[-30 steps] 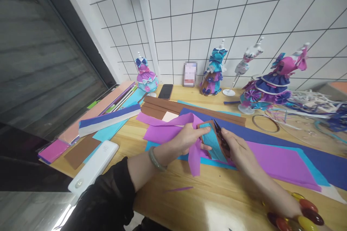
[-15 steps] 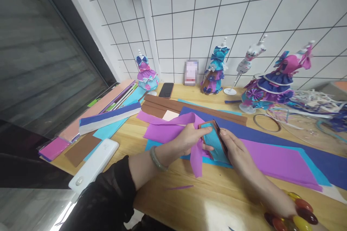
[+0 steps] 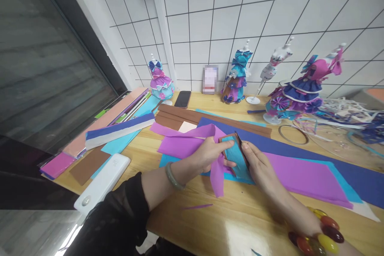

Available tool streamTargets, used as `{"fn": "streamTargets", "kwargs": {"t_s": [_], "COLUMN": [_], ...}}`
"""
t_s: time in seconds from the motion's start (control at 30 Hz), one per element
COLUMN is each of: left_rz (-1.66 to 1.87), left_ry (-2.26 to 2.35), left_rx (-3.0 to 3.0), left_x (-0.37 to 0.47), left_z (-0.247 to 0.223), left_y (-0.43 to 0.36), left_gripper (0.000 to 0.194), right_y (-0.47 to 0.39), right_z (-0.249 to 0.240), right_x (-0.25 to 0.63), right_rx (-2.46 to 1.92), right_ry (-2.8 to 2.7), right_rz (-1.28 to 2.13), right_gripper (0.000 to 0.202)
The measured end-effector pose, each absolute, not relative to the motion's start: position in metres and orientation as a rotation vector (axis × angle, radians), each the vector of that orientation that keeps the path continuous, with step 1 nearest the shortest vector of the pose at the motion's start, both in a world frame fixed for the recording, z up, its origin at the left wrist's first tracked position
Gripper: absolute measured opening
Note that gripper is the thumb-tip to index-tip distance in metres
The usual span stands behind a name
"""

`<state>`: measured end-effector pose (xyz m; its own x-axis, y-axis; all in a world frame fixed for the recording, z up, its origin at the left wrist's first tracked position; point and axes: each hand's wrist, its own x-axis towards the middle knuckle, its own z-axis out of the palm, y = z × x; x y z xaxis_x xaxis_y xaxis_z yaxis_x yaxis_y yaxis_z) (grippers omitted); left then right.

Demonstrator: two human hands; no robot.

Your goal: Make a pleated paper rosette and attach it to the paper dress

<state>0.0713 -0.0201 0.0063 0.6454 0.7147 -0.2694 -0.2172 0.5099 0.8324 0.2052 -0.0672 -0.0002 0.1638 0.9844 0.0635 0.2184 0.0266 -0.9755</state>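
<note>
My left hand (image 3: 211, 152) pinches a small layered piece of blue and brown paper (image 3: 235, 155), thumb on its blue face. A loose purple paper strip (image 3: 216, 178) hangs down beside these fingers and loops back to the left. At the piece's right edge, my right hand (image 3: 256, 160) is closed round a dark narrow blade-like tool (image 3: 239, 139); its kind is mostly hidden by the fingers and paper. Beneath both hands lie purple sheets (image 3: 306, 174), a long dark blue sheet (image 3: 339, 168) and light blue sheets.
Brown strips (image 3: 210, 118) lie behind the hands. Dressed miniature mannequins (image 3: 162, 82) and a bare one (image 3: 270, 68) stand along the wall with two phones (image 3: 183, 99). A white device (image 3: 103, 182) is at left, a metal ring (image 3: 294, 134) at right, and a thin purple scrap (image 3: 198, 207) in front.
The view has shifted slightly. Both hands keep nearly the same grip, with the dark tool at the paper's right edge showing a little less.
</note>
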Motion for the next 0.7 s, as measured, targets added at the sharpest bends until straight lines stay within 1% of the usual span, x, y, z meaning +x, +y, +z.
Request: {"fn": "streamTargets", "kwargs": {"t_s": [0.3,0.5,0.6,0.7], "left_rz": [0.588,0.626,0.613,0.595], "left_ry": [0.68,0.684,0.715,0.768], "left_rx": [0.884,0.889,0.905,0.918], "left_x": [0.071,0.072,0.072,0.071], "left_z": [0.005,0.006,0.005,0.003], "left_y": [-0.02,-0.02,-0.018,-0.015], "left_gripper": [0.042,0.033,0.032,0.035], "right_y": [-0.064,-0.064,-0.06,-0.052], "right_z": [-0.008,-0.009,-0.009,-0.014], "right_x": [0.209,0.211,0.217,0.231], "right_rx": [-1.383,-1.396,-1.443,-1.569], "right_ry": [-1.312,-1.295,-1.329,-1.512], "right_rz": [0.938,0.97,0.863,0.656], "right_gripper": [0.037,0.037,0.038,0.038]}}
